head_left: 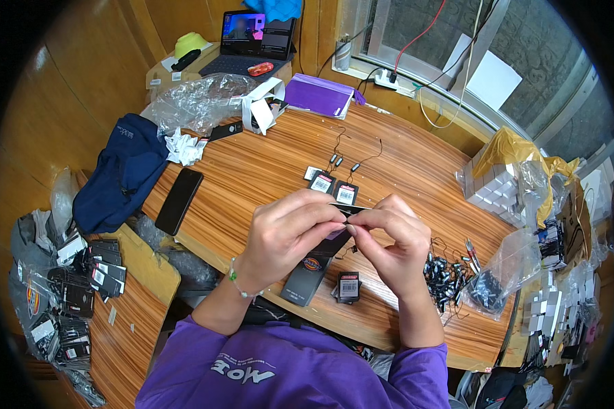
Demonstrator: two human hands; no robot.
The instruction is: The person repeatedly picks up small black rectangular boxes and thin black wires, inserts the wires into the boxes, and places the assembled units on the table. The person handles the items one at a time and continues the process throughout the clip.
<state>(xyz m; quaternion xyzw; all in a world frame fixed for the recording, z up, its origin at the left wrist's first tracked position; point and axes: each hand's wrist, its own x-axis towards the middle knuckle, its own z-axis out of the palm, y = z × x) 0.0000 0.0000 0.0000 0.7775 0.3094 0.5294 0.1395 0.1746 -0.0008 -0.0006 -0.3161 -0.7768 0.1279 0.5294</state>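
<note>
My left hand (290, 223) is closed on a black hang tag (334, 244), held tilted above the table near its front edge. My right hand (389, 238) is pinched, thumb against forefinger, by the tag's upper end; what lies between those fingertips is too small to make out. Below my hands, a long dark grey card (303, 285) with a round orange-and-blue emblem lies at the table edge. Beside it sits a small stack of black tags (348, 286) with white labels. Just beyond my hands lie two labelled black tags (322, 182) with dark strings stretched out behind them.
Strings with small black-and-silver pieces (447, 279) pile up at right, beside a clear plastic bag (508, 273). A phone (179, 201) and navy cloth (123, 167) lie left. A purple pouch (319, 94) and laptop (252, 44) are at the back. White boxes (491, 191) stand far right.
</note>
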